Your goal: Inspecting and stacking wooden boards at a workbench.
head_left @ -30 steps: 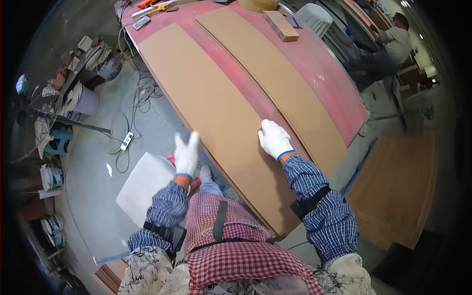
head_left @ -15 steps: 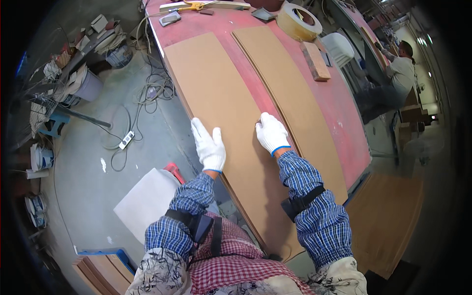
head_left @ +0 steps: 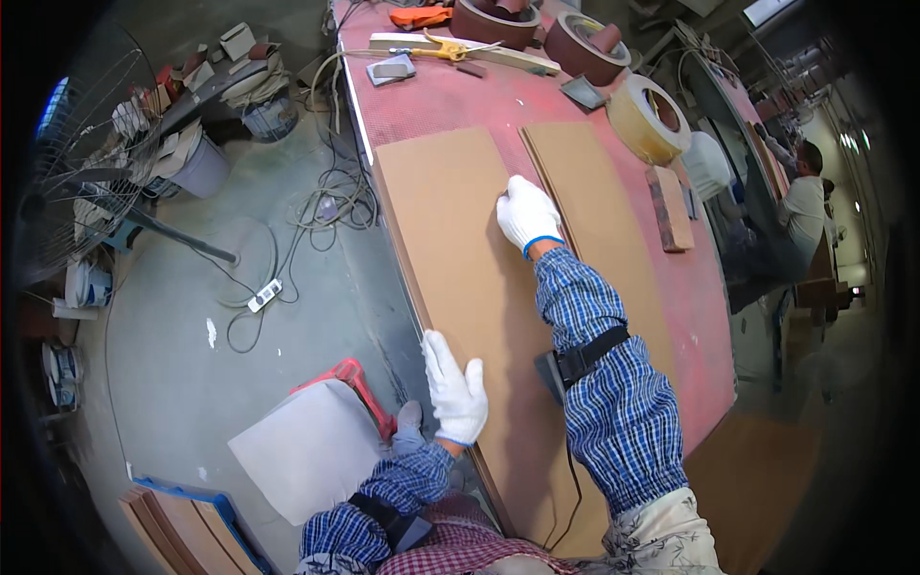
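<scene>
Red workshop surface (head_left: 613,105) carried a long brown fibreboard panel (head_left: 450,220), its long axis running away from the person. Both gloved hands lay flat and open, gripping nothing: left hand (head_left: 455,388) on its near left edge, right hand (head_left: 527,213) farther along its right edge.

Workshop interior. Grey concrete floor (head_left: 192,383), with loose cables (head_left: 331,206) and a white power strip (head_left: 264,295). Standing fan (head_left: 91,153) at left. Long red table (head_left: 450,105). Clutter and buckets (head_left: 201,168) by the far wall. Another person (head_left: 800,206) at right.
</scene>
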`<action>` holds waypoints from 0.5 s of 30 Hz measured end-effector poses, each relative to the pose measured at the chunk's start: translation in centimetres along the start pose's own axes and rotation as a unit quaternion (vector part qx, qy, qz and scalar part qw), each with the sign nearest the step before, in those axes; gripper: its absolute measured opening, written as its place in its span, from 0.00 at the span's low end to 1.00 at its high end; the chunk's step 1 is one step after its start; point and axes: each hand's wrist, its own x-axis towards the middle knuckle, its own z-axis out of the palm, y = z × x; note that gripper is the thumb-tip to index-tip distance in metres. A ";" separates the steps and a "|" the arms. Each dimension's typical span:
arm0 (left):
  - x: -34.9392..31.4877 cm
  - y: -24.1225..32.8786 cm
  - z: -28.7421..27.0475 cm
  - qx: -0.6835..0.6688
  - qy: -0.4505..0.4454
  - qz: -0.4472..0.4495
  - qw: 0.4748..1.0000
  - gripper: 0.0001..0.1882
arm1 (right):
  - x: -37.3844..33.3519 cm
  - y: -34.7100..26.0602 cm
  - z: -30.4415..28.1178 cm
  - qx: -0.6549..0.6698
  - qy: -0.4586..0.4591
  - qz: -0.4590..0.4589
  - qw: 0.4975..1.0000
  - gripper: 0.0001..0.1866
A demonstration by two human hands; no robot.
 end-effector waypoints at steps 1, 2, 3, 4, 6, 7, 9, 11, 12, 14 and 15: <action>0.2 0.0 0.0 0.002 -0.010 0.004 1.000 0.41 | 1.8 -0.7 0.1 0.008 -0.007 -0.012 1.000 0.13; 0.0 0.0 0.0 -0.008 -0.004 0.000 1.000 0.41 | 3.4 -1.4 0.2 0.003 -0.005 -0.008 1.000 0.14; 0.3 0.0 0.0 -0.007 0.001 0.000 1.000 0.41 | 4.8 -1.9 0.4 -0.006 0.007 -0.001 1.000 0.14; -0.1 0.0 -0.1 -0.004 -0.004 0.008 1.000 0.42 | 5.0 -2.0 0.2 0.004 0.016 0.002 1.000 0.14; 0.0 -0.1 -0.1 0.007 -0.026 0.004 1.000 0.42 | 8.2 -3.2 0.5 -0.001 0.017 -0.022 1.000 0.14; -0.2 -0.2 -0.1 0.005 -0.013 0.002 1.000 0.42 | 9.0 -3.5 0.6 -0.020 0.029 -0.024 0.999 0.14; -0.3 -0.3 -0.1 0.002 -0.034 -0.003 0.999 0.43 | 11.0 -4.3 0.6 -0.021 0.022 -0.044 0.999 0.14; -0.5 -0.4 -0.1 -0.003 -0.017 0.003 1.000 0.43 | 11.8 -4.5 0.8 -0.013 0.033 -0.019 0.999 0.15; -0.4 -0.4 -0.1 -0.004 -0.025 0.006 1.000 0.43 | 12.4 -4.7 0.8 -0.016 0.025 -0.021 0.999 0.15; -0.5 -0.5 -0.1 -0.003 -0.031 0.010 0.999 0.43 | 13.0 -4.9 0.7 -0.016 0.014 -0.037 0.999 0.15; -0.6 -0.5 -0.1 -0.005 -0.031 0.008 0.999 0.43 | 13.0 -4.9 0.6 -0.028 0.025 -0.043 0.998 0.15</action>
